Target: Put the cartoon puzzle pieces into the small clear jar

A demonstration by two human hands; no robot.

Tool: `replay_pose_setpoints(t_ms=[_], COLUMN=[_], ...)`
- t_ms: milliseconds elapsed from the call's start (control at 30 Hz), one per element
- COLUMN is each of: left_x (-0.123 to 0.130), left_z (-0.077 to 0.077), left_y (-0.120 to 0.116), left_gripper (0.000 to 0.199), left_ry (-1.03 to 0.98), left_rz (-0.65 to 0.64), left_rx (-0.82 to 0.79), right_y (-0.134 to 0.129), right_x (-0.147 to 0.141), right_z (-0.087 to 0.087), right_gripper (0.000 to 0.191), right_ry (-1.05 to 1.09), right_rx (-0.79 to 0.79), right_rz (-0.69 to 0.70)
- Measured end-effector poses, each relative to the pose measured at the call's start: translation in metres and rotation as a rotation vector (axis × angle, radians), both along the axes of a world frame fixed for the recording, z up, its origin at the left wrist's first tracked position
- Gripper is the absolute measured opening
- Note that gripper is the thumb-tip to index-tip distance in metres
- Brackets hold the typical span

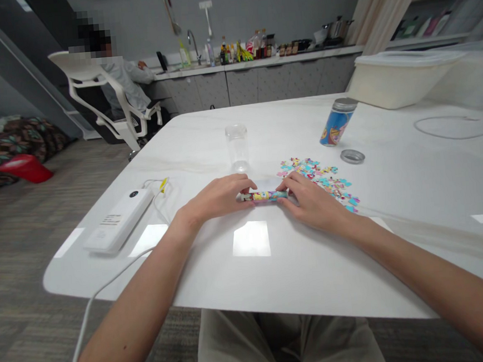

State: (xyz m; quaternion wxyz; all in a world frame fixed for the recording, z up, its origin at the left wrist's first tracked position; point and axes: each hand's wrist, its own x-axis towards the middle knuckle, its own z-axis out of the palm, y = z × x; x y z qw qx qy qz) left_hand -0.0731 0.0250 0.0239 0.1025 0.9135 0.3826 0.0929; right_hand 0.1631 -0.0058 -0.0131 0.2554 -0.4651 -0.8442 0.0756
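Between my two hands, low over the white table, is a thin roll of colourful printed paper [265, 196] lying crosswise. My left hand [221, 196] pinches its left end between thumb and fingers. At the right end, my right hand [305, 198] grips it the same way. Loose jigsaw puzzle pieces [307, 167] in many colours are spread just beyond and beside my right hand. A clear plastic jar [238, 148] stands upright behind my left hand. Farther right are a blue printed can [337, 123] with a silvery lid and a separate round lid [352, 156] lying flat.
A white power bank [121, 221] with a cable lies at the left of the table [216, 283]. At the back right stands a lidded plastic bin [401, 82], near a loose cable [443, 138]. Another person [127, 78] sits in a white chair by the kitchen counter [253, 63].
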Motion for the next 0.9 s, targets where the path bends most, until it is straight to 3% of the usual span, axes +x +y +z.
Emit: replay_pose_setpoints(t_ms=[267,433,733,900], left_x=[-0.0009,-0.0016,-0.0008,-0.0007], left_z=[-0.0013,0.0006,-0.0005,0.0007], left_y=[0.0038,0.0028,0.0037,0.0031], left_gripper=[0.032,0.030,0.028,0.027], left_ry=[-0.004,0.009,0.030,0.032], left_rz=[-0.104,-0.097,-0.044,-0.088], left_rx=[0.049,0.056,0.050,0.077], right_y=[0.0005,0.0003,0.0007,0.0014], right_x=[0.0011,0.0003,0.0008,0.0013], right_z=[-0.0002,-0.0009,0.0010,0.0005], right_gripper=[0.016,0.008,0.012,0.009], right_ry=[0.003,-0.005,-0.027,-0.036], right_rx=[-0.004,0.005,0.039,0.014], right_rz=[0.002,-0.006,0.003,-0.016])
